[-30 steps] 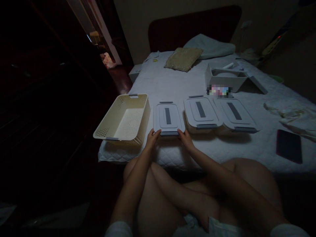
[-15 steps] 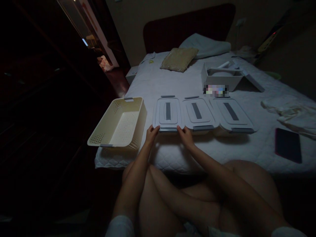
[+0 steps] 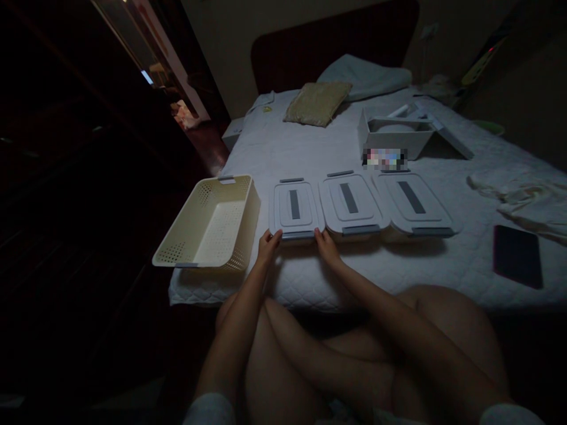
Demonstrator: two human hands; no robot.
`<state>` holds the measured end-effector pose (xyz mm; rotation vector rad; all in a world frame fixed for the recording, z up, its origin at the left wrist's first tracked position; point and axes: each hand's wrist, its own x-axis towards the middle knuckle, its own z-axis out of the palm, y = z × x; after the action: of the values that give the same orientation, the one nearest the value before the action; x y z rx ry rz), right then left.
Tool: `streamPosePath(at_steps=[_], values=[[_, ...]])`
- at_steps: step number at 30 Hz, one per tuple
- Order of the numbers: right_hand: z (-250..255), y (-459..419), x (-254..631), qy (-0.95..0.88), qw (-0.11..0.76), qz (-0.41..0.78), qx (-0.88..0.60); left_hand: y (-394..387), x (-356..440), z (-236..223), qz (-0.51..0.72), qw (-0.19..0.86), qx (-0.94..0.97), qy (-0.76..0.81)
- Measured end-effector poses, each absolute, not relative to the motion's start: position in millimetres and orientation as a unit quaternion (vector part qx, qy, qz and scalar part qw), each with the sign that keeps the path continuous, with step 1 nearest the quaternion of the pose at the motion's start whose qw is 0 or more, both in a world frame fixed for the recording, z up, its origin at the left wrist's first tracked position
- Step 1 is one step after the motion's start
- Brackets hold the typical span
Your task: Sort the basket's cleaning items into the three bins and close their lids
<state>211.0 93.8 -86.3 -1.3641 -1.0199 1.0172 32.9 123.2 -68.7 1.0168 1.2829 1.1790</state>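
Note:
Three lidded storage boxes stand in a row on the bed, each lid white with a grey handle strip and grey latches. My left hand (image 3: 268,247) grips the front left corner of the leftmost storage box (image 3: 305,206), thumb on the lid's edge. At the same box's front right corner, my right hand (image 3: 326,248) holds on with its thumb on top; the fingers underneath are hidden. Close on the right are the middle box (image 3: 365,203) and the right-hand box (image 3: 429,203). A cream perforated basket (image 3: 251,230), open at the top, sits to the left.
Behind the boxes lies an open white box (image 3: 394,144) with its lid leaning beside it. A dark tablet-like slab (image 3: 517,257) and crumpled cloth (image 3: 531,200) are on the right. A beige cushion (image 3: 316,103) rests farther back. The bed's near edge (image 3: 305,298) meets my legs.
The leftmost box has come slightly down toward me and a little left, with both hands still on it. The view has shifted slightly; the other boxes and the basket appear unmoved on the bed.

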Motion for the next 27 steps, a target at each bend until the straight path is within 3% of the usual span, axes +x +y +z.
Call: streamPosePath(at_steps=[15, 18, 21, 24, 27], values=[[-86, 71, 241, -0.447, 0.504, 0.412, -0.614, 118, 39, -65, 0.496, 0.524, 0.433, 0.54], [-75, 59, 258, -0.523, 0.48, 0.354, -0.609, 117, 39, -63, 0.506, 0.427, 0.464, 0.589], [-58, 45, 283, -0.609, 0.451, 0.284, -0.587, 110, 43, -53, 0.525, 0.248, 0.53, 0.618], [-38, 35, 316, -0.628, 0.443, 0.211, -0.604, 98, 64, -36, 0.496, 0.102, 0.662, 0.553], [-22, 36, 359, -0.609, 0.444, 0.14, -0.642, 85, 110, -25, 0.426, 0.055, 0.782, 0.452]])
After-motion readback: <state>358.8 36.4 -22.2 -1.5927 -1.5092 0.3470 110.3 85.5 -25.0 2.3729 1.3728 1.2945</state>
